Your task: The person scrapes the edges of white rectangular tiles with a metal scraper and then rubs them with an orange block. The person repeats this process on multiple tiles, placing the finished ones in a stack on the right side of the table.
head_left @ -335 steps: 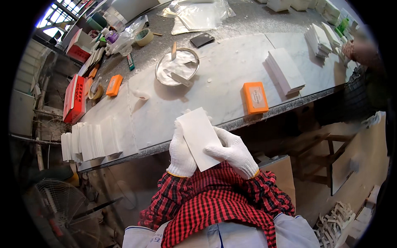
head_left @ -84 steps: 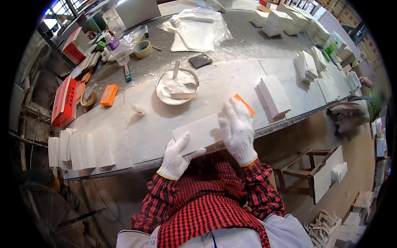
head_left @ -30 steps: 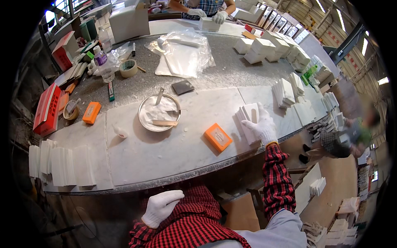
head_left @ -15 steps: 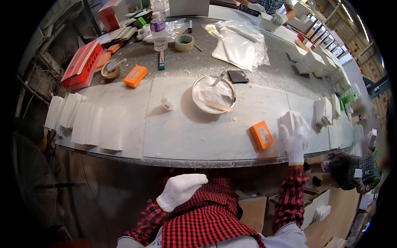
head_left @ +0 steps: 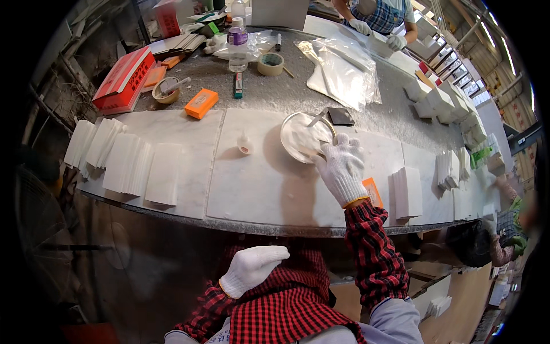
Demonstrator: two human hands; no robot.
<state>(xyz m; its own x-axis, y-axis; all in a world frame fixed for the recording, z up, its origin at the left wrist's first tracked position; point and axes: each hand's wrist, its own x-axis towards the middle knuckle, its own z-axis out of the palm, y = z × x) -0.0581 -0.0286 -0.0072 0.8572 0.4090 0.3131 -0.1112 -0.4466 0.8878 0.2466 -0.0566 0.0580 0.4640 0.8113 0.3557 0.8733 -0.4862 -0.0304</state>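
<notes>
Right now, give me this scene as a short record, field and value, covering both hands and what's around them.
Left hand: white-gloved, in front of the red-and-black checked garment, nothing visibly held
Right hand: white-gloved, at the right edge of the metal bowl; contact unclear
Bowl contents: white material, with a flat grey tool leaning in it
Beside right wrist: orange box, partly hidden
Right of box: stack of white slabs
Far side: co-worker in white gloves
</notes>
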